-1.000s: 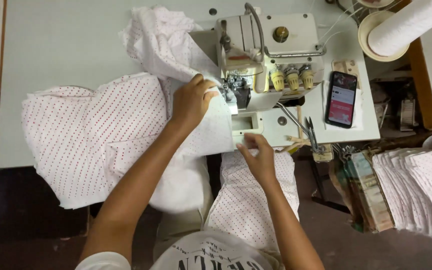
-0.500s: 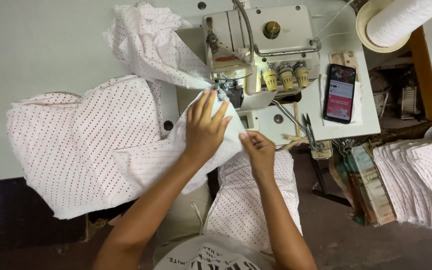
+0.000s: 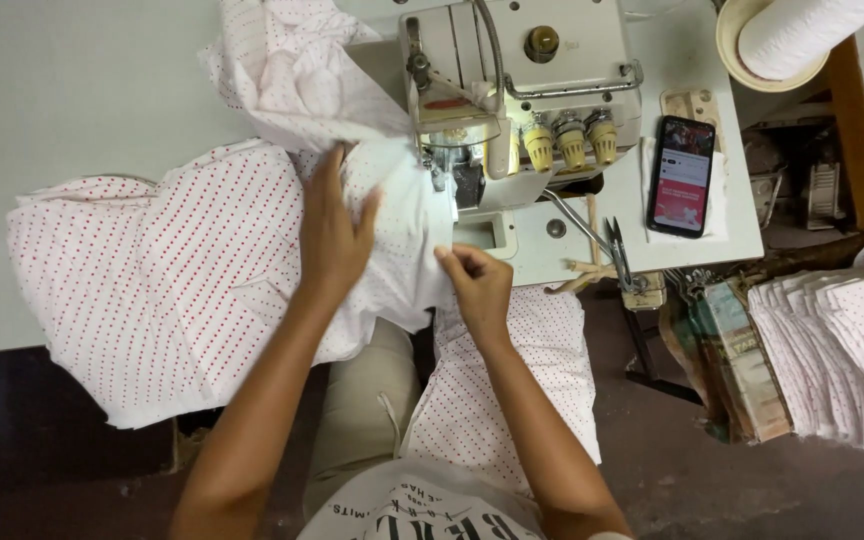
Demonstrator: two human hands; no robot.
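A white cloth with small red dots (image 3: 162,270) is spread over the pale table (image 3: 82,90), bunched up behind the needle of a cream sewing machine (image 3: 522,90). My left hand (image 3: 332,235) lies flat on the cloth just left of the presser foot, fingers spread. My right hand (image 3: 474,282) pinches the cloth's near edge in front of the machine. More dotted cloth (image 3: 512,390) hangs over my lap.
A phone (image 3: 682,176) with a lit screen lies right of the machine, with scissors (image 3: 612,255) near the table edge. A large white thread cone (image 3: 792,35) stands at the back right. A stack of dotted pieces (image 3: 842,350) sits at the right.
My left hand slid left and flattened on the cloth. My right hand moved up to the cloth's edge by the machine. The view shifted closer.
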